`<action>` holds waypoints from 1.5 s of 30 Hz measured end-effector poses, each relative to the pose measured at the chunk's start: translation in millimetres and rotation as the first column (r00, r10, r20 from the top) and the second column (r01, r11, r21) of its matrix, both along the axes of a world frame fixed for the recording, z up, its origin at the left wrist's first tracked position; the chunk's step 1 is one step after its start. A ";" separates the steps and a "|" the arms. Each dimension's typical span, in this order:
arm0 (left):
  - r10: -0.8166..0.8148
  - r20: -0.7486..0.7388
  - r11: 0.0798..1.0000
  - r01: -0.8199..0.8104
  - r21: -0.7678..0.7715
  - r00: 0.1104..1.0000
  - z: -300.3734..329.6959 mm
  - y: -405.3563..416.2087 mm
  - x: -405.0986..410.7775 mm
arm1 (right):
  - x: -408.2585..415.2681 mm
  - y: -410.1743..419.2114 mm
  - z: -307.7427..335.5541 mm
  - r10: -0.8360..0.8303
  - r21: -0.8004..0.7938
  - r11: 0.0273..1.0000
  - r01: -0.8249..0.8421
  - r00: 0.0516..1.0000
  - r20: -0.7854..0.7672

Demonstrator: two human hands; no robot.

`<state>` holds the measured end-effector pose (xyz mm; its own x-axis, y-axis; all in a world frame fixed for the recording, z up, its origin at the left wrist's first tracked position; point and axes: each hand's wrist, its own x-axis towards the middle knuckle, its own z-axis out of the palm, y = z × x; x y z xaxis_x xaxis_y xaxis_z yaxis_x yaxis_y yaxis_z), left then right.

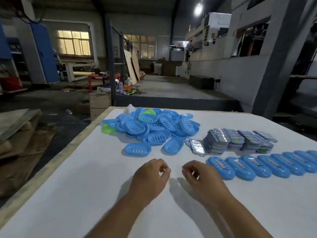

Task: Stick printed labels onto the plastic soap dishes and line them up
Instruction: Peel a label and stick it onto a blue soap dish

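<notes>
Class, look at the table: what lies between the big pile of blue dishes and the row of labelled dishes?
Head view: the label stacks sit between the pile and the row.

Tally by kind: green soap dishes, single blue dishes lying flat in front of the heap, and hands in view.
green soap dishes: 2
single blue dishes: 2
hands, left hand and right hand: 2
Total: 6
The blue dishes within the heap overlap too much to count.

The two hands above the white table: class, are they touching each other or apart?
Apart. The head view shows bare white table between the left hand and right hand.
</notes>
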<state>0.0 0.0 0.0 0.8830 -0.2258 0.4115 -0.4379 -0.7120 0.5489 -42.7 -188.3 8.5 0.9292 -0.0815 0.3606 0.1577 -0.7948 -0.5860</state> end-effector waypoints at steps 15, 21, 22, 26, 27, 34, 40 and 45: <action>-0.075 0.152 0.955 0.028 0.295 0.986 -10.2 -48.8 107.5 | 120.6 -9.2 -3.5 -0.023 0.038 0.999 0.022 0.999 0.049; -0.041 0.166 0.997 0.052 -0.065 0.985 -6.8 -46.5 99.5 | 115.9 -17.9 -10.9 0.034 0.009 0.999 -0.035 0.996 0.087; -0.017 0.134 0.985 0.040 -0.169 0.991 -4.6 -45.8 98.1 | 113.7 -18.8 -9.7 0.051 0.009 0.999 -0.052 0.995 0.089; -0.018 -0.150 0.826 -0.070 -0.559 0.989 8.4 -43.5 97.4 | 106.8 -19.5 -7.6 0.118 -0.010 0.993 -0.118 0.986 0.120; -0.036 -0.226 0.778 -0.114 -0.618 0.974 10.9 -42.8 97.8 | 106.9 -19.3 -7.7 0.122 -0.013 0.993 -0.121 0.985 0.121; -0.198 -0.403 0.661 -0.182 -0.728 0.894 18.7 -40.1 95.6 | 107.5 -23.9 -5.3 0.076 0.005 0.997 -0.076 0.992 0.105; -0.249 -0.579 0.637 -0.319 -0.702 0.776 22.5 -34.8 91.4 | 101.9 -29.1 0.5 0.172 -0.087 0.981 -0.172 0.985 -0.014; 0.117 -0.268 0.963 -0.175 -0.205 0.956 12.9 -24.9 88.2 | 100.7 -32.2 0.6 0.200 -0.181 0.959 -0.218 0.973 -0.113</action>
